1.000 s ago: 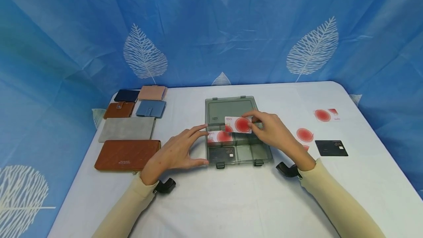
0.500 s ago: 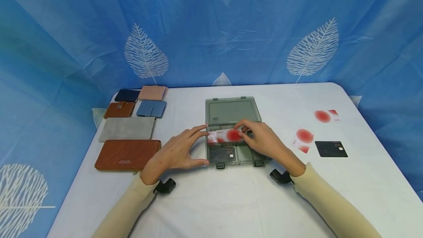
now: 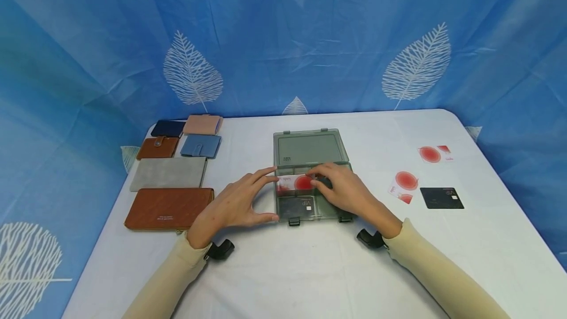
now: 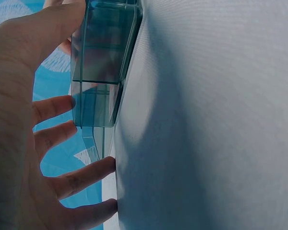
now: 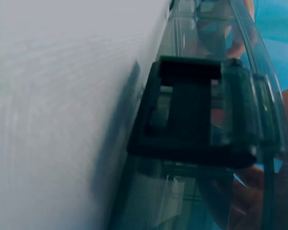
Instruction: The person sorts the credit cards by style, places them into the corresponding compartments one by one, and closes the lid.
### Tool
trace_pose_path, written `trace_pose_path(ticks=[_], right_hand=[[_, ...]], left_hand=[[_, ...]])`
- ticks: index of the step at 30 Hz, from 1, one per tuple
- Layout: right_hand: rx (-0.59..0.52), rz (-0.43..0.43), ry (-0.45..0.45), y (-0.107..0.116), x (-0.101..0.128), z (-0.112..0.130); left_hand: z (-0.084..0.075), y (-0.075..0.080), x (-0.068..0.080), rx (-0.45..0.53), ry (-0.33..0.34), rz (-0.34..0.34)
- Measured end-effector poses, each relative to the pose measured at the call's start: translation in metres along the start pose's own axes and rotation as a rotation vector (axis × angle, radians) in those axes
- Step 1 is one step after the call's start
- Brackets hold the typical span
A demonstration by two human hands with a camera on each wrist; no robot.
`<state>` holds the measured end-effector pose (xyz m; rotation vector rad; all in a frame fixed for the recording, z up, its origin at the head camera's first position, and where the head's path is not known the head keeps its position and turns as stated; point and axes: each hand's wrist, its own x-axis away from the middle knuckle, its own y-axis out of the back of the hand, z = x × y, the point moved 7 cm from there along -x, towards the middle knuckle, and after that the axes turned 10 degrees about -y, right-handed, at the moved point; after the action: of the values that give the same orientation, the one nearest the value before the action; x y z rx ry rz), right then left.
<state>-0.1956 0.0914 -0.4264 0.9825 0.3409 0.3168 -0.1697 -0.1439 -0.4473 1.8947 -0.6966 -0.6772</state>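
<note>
A translucent grey-green organizer box (image 3: 325, 206) lies on the table with its lid (image 3: 310, 147) folded back. My left hand (image 3: 236, 198) steadies the box's left side, fingers extended and thumb near the front corner; the left wrist view shows fingertips (image 4: 67, 103) against the wall. With curled thumb and forefinger, my right hand (image 3: 343, 186) pinches the right end of a red-and-white card (image 3: 294, 182) in the middle left compartment. A black VIP card (image 3: 296, 207) lies in the compartment in front of it. In the right wrist view a dark latch (image 5: 192, 110) covers much of the box.
At right lie two red-and-white cards, a far one (image 3: 435, 154) and a tilted one (image 3: 404, 186), beside a black card (image 3: 442, 198). Several wallets stand left, among them a brown one (image 3: 168, 209), a grey one (image 3: 168, 174) and a blue one (image 3: 201, 145).
My right hand has moved left and down, bringing its red-and-white card from above the box into the middle left compartment, over the card there. My left hand has stayed in place.
</note>
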Motion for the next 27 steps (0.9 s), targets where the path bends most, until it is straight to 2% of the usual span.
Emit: trace_pose_path(ticks=[12, 27], right_hand=[[0.075, 0.035, 0.023, -0.008, 0.004, 0.007], [0.072, 0.164, 0.022, -0.014, 0.006, 0.005]], left_hand=[[-0.002, 0.002, -0.001, -0.007, -0.012, -0.01], [0.0, 0.0, -0.001, 0.012, 0.001, -0.005]])
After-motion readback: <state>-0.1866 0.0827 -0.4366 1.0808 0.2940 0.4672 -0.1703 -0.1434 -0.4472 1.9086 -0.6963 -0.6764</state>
